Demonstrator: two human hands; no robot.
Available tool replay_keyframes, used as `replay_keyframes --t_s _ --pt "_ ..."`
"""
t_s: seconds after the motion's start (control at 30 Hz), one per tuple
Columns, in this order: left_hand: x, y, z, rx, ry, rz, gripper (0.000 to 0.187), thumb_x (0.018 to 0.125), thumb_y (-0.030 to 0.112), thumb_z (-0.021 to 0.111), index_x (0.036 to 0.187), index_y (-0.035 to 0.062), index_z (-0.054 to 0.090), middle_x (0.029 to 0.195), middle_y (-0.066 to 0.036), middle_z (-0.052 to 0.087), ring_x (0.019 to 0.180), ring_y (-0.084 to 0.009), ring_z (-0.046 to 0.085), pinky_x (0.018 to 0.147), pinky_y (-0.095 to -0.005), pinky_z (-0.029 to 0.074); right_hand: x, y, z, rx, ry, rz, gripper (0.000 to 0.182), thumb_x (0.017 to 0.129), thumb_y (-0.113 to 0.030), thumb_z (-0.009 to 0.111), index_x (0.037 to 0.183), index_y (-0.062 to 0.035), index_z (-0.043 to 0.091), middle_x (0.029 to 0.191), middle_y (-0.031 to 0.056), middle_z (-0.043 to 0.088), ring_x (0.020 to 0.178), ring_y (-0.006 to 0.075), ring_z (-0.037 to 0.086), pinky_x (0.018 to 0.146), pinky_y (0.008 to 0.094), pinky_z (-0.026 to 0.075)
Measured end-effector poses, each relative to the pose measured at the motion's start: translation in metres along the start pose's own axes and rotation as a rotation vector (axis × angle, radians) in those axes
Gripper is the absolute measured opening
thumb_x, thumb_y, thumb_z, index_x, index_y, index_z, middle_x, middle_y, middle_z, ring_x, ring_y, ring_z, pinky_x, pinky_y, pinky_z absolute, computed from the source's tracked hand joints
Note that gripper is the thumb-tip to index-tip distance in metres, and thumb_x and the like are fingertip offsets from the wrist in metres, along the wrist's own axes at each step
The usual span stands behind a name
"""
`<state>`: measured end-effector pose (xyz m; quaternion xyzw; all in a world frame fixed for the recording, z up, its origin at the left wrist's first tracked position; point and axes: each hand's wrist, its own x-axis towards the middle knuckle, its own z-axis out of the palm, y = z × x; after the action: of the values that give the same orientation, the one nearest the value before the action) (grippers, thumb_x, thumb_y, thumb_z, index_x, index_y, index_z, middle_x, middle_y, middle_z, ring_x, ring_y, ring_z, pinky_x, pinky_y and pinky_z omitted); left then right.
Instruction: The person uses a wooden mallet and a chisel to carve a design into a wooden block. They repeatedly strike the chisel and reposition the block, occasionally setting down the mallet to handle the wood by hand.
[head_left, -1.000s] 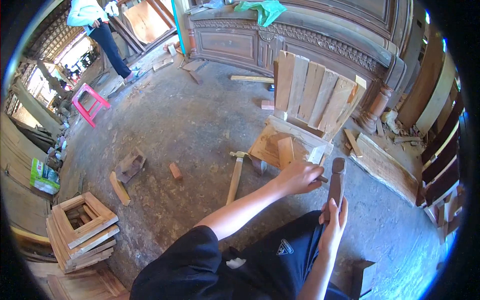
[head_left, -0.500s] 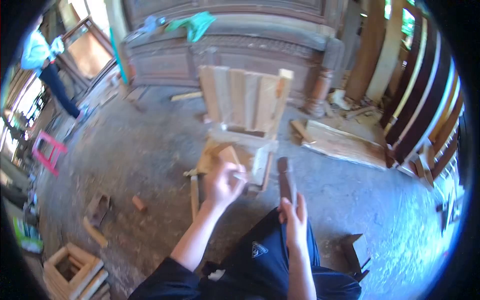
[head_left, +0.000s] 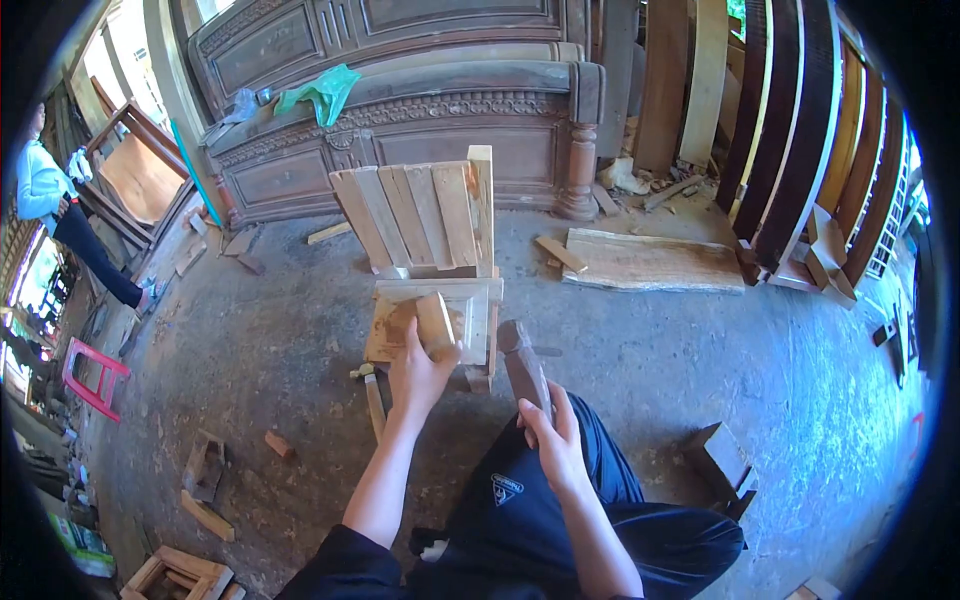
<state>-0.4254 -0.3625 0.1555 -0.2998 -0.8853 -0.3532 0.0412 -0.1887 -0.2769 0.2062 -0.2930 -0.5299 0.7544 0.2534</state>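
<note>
My left hand (head_left: pixel 418 380) has its thumb and fingers around a short pale wooden block (head_left: pixel 435 326), close over the seat (head_left: pixel 478 312) of a small chair-like wooden frame. Upright slats (head_left: pixel 408 215) form the back of that frame, which stands on the floor in front of me. In my right hand (head_left: pixel 553 440) is a dark brown wooden bar (head_left: pixel 524 368), its thick end pointing up and forward beside the seat. A hammer (head_left: pixel 373 396) rests with its head up along the left side of the frame, its lower handle partly behind my left forearm.
A carved bed frame (head_left: pixel 450 115) with a green plastic bag (head_left: pixel 320 92) stands behind. Boards (head_left: pixel 650 262) and wood offcuts (head_left: pixel 205 465) lie on the floor, dark planks (head_left: pixel 780 130) lean at right. A person (head_left: pixel 75 215) and a pink stool (head_left: pixel 97 380) are at left.
The view has shifted, so the chair-like frame sits further left and lower. My left hand's fingers now spread around the block. The right hand keeps the brown bar, now tilted more.
</note>
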Motion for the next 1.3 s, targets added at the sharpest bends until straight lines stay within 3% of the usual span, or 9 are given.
replay_keyframes --t_s 0.17,0.27,0.37,0.4,0.47,0.6,0.93,1.03,1.3 --pt "0.015 -0.017 0.021 0.056 0.078 0.036 0.107 0.085 0.067 0.075 0.155 -0.0052 0.039 0.113 -0.031 0.073 0.104 -0.0474 0.072 0.087 -0.0522 0.058 0.001 -0.002 -0.004 0.002 0.036 -0.014 0.047 0.103 -0.023 0.065 0.143 -0.0006 0.052 0.088 0.0008 0.06 0.068 0.0056 0.048 0.061 0.0214 0.038" --pt "0.007 -0.003 0.009 0.013 0.156 0.108 0.098 0.088 0.065 0.075 0.153 -0.001 0.042 0.104 -0.026 0.075 0.092 -0.0433 0.075 0.077 -0.0488 0.06 0.003 0.003 -0.008 -0.011 0.058 -0.002 0.043 0.104 -0.022 0.064 0.141 -0.0012 0.053 0.088 0.0005 0.06 0.069 0.0053 0.05 0.061 0.0212 0.038" --pt "-0.007 0.049 -0.036 0.086 -0.085 -0.079 0.079 0.098 0.056 0.07 0.151 0.0047 0.042 0.112 -0.027 0.073 0.098 -0.0384 0.076 0.081 -0.0434 0.06 0.004 0.0 -0.009 -0.036 0.077 0.008 0.039 0.105 -0.016 0.063 0.14 -0.0014 0.053 0.091 0.0018 0.062 0.073 0.0052 0.052 0.061 0.0208 0.04" --pt "-0.011 0.039 -0.022 0.034 0.119 0.16 0.059 0.1 0.048 0.069 0.14 0.0086 0.051 0.1 -0.019 0.075 0.078 -0.0312 0.076 0.068 -0.0398 0.06 0.007 0.003 -0.01 -0.012 0.084 -0.012 0.038 0.106 -0.016 0.061 0.139 -0.0009 0.053 0.09 0.0021 0.061 0.071 0.0053 0.051 0.061 0.0213 0.039" --pt "-0.017 0.037 -0.009 -0.054 0.14 0.388 0.047 0.1 0.041 0.07 0.131 0.0083 0.057 0.098 -0.015 0.075 0.075 -0.0305 0.075 0.066 -0.0398 0.06 0.013 0.009 -0.011 0.033 0.112 -0.009 0.037 0.106 -0.015 0.06 0.14 -0.0006 0.053 0.091 0.0024 0.061 0.07 0.0058 0.05 0.062 0.0216 0.039" --pt "0.0 0.058 0.016 -0.172 -0.038 0.588 0.026 0.094 0.026 0.073 0.109 0.0084 0.059 0.092 -0.009 0.071 0.075 -0.0288 0.072 0.067 -0.0393 0.058 0.025 0.011 -0.011 -0.016 0.207 -0.007 0.036 0.107 -0.018 0.059 0.138 -0.0011 0.053 0.09 0.0035 0.06 0.07 0.0076 0.05 0.062 0.0227 0.039" --pt "0.053 0.051 0.049 -0.142 -0.02 0.612 0.024 0.085 0.024 0.081 0.095 0.0098 0.063 0.085 -0.006 0.071 0.077 -0.0242 0.071 0.068 -0.0382 0.057 0.042 0.027 -0.021 -0.069 0.401 0.083 0.037 0.106 -0.022 0.06 0.139 -0.0065 0.05 0.092 0.0082 0.06 0.069 0.0123 0.049 0.063 0.0261 0.04" --pt "0.052 0.042 0.051 -0.164 -0.012 0.619 0.027 0.078 0.022 0.085 0.09 0.0116 0.064 0.085 -0.003 0.071 0.08 -0.0214 0.069 0.074 -0.0376 0.055 0.044 0.037 -0.021 -0.042 0.374 0.08 0.038 0.106 -0.022 0.059 0.138 -0.0049 0.049 0.093 0.0078 0.06 0.072 0.0118 0.051 0.063 0.0259 0.041" --pt "0.051 0.036 0.05 -0.2 0.009 0.634 0.028 0.078 0.021 0.086 0.091 0.0117 0.063 0.085 -0.003 0.069 0.08 -0.0207 0.068 0.075 -0.0373 0.053 0.041 0.035 -0.015 -0.088 0.331 0.082 0.039 0.106 -0.021 0.057 0.14 -0.0034 0.049 0.095 0.0077 0.06 0.074 0.0113 0.052 0.064 0.0254 0.042"
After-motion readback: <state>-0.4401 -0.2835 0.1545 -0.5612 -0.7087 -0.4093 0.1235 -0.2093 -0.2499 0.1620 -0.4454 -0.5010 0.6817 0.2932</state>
